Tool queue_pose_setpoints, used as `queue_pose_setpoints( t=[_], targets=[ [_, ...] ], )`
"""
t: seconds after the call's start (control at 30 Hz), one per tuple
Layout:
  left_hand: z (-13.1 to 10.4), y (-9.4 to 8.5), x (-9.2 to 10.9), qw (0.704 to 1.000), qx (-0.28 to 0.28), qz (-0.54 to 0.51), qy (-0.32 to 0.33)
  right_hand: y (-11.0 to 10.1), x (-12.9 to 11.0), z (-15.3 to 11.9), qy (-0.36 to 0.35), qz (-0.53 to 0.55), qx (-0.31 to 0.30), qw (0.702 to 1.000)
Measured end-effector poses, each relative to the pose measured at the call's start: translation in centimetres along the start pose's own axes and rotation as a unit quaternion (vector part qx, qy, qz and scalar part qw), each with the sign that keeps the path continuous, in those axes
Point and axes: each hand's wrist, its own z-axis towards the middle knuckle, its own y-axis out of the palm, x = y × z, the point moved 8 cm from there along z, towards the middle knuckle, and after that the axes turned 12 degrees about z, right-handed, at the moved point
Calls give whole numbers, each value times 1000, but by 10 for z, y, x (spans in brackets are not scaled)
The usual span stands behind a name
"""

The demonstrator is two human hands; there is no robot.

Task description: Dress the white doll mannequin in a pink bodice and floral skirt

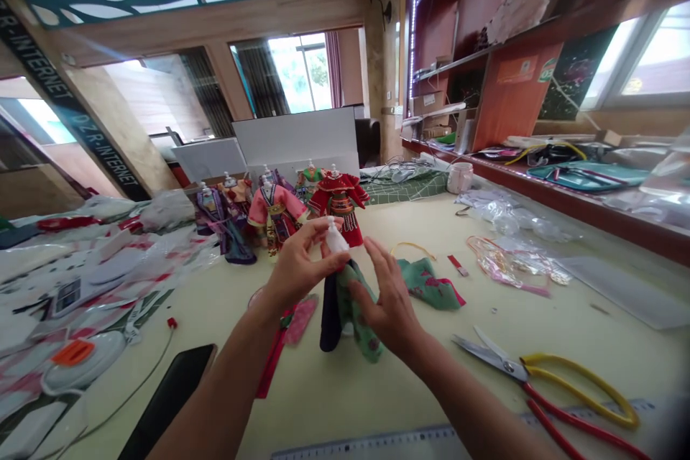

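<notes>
My left hand [302,262] is closed around the upper body of a small white doll figure [337,241] that stands upright over the table. A dark navy and green patterned skirt [353,316] hangs from the figure's waist. My right hand [391,295] is at the skirt's right side, its fingers stretched out and touching the green cloth; the thumb lies against the fabric. To the right of that hand lies a green floral cloth piece with a pink edge [431,284]. Pink and red cloth strips [299,320] lie left of the skirt.
Several dressed headless dolls [274,208] stand behind my hands. Open scissors [517,370] with yellow and red handles lie at right, above a clear ruler [371,445]. A dark phone [169,402], plastic bags [501,212] and a shelf [507,108] are around.
</notes>
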Motion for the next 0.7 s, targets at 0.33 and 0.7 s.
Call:
queue_pose_setpoints(
  t=[0.33, 0.7],
  targets=[
    [1, 4, 20, 967, 69, 247, 10, -20, 25, -12, 89, 45, 40, 994],
    [2, -2, 19, 968, 67, 241, 9, -36, 40, -25, 137, 43, 46, 989]
  ],
)
